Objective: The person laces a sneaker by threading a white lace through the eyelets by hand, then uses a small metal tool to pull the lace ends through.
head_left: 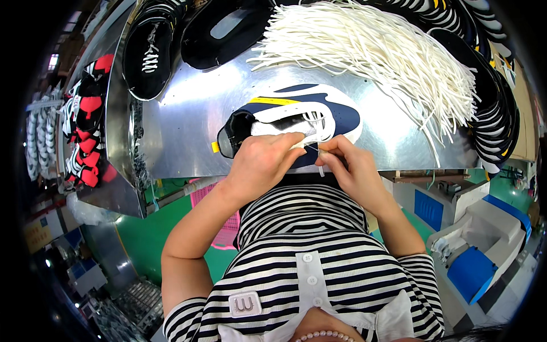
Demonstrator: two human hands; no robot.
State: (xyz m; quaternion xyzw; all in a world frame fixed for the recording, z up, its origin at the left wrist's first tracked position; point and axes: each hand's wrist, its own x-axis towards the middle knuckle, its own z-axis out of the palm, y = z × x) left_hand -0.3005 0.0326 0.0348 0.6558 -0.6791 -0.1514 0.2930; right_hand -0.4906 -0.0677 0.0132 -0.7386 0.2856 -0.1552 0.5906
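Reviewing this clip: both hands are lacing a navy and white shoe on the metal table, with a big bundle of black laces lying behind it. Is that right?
Not quite. The head view shows the bundle of laces is white, not black. The rest holds: the left hand and right hand work a white lace on the navy and white shoe on the metal table.

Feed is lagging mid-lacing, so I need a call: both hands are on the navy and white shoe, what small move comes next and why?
Probably draw the white lace through with the right hand. Its tip is pinched there and pokes out below the fingers, while the left hand steadies the navy and white shoe on the metal table. Lacing above looks partly done.
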